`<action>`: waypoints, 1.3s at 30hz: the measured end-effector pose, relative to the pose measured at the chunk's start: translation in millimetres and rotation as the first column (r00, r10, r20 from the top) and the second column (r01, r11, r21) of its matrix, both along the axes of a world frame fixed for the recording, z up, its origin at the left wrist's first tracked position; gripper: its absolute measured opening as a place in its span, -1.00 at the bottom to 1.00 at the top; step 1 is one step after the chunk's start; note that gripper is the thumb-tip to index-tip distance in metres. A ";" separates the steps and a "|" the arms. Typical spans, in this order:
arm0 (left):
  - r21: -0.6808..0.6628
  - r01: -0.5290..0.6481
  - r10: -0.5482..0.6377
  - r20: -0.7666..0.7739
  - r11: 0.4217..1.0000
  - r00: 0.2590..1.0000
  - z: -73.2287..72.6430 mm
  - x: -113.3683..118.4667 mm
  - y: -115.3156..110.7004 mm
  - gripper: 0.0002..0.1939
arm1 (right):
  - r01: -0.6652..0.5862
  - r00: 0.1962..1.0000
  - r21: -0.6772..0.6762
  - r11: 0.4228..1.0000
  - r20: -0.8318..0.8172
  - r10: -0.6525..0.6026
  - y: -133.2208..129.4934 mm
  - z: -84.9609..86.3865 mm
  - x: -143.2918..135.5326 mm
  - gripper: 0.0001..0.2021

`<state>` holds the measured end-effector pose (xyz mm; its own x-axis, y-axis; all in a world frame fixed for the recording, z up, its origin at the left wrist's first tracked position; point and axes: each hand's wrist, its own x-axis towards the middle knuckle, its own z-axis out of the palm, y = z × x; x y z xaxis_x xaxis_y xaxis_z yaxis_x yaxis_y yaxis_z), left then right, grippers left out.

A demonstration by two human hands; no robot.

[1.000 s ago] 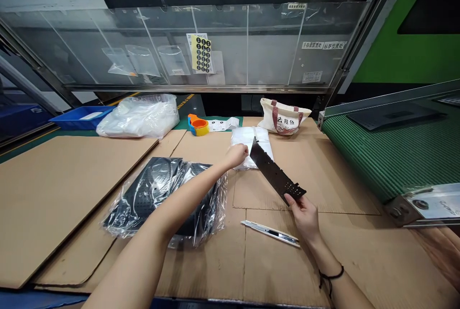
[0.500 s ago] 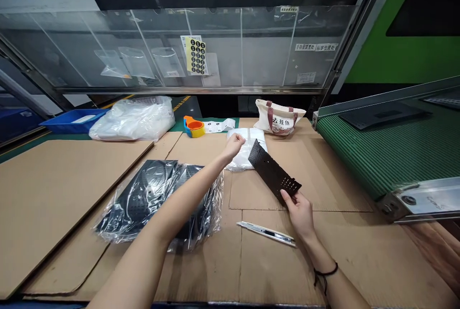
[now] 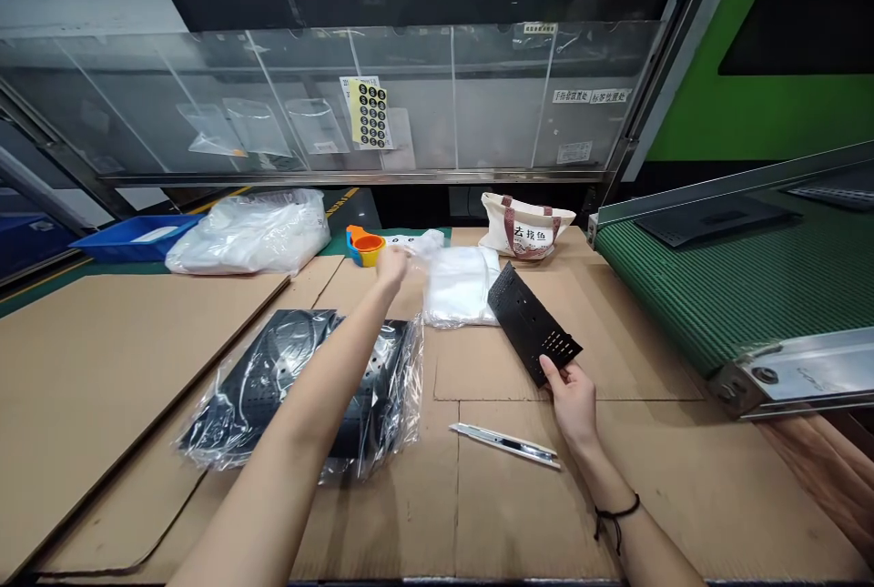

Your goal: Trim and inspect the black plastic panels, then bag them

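Note:
My right hand [image 3: 574, 400] pinches the lower corner of a thin black perforated panel [image 3: 529, 318], thumb on its face, tilted above the cardboard. My left hand [image 3: 391, 267] is closed at the left of a stack of clear plastic bags [image 3: 459, 287]. A blurred clear plastic bag [image 3: 418, 261] trails from its fingers toward the stack. Under my left forearm, more black panels [image 3: 287, 359] lie wrapped in clear plastic. A silver utility knife [image 3: 505, 445] rests on the cardboard left of my right wrist.
A green conveyor belt [image 3: 710, 296] carries a dark panel [image 3: 716, 218] at the right. Along the back are a cloth bag [image 3: 525, 227], an orange, yellow and blue tape holder [image 3: 365, 246], a bulky plastic bundle [image 3: 249, 232] and a blue tray [image 3: 129, 239]. Someone's arm [image 3: 823, 469] shows below the belt.
My left hand has moved left from the bag stack, drawing clear plastic with it. The black panel has turned slightly to face me more, still in my right hand.

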<state>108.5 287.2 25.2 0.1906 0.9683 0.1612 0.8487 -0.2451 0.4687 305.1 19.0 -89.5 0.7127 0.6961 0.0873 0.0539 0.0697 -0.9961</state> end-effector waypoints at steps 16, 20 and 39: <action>-0.155 0.351 -0.382 -0.285 0.923 0.879 -28.6 29.8 -71.7 -0.74 | -0.341 0.677 0.030 0.939 -0.686 0.268 -61.0 34.1 2.1 -0.64; -0.112 0.400 -0.414 -0.332 0.910 0.847 -23.3 38.5 -86.9 -0.75 | -0.030 0.693 0.043 0.999 -0.719 0.052 -70.4 20.3 -24.0 -0.57; 0.265 0.700 -0.539 -0.479 0.663 0.693 -13.0 38.9 -183.2 -0.75 | -0.045 0.561 0.043 0.998 -0.825 0.061 -69.2 13.9 -92.5 -0.58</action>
<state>147.4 104.0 12.2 0.8377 0.4559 0.3005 0.4983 -0.8634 -0.0793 212.6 -50.2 -75.7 0.4409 0.7391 -0.5093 -0.7959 0.0598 -0.6024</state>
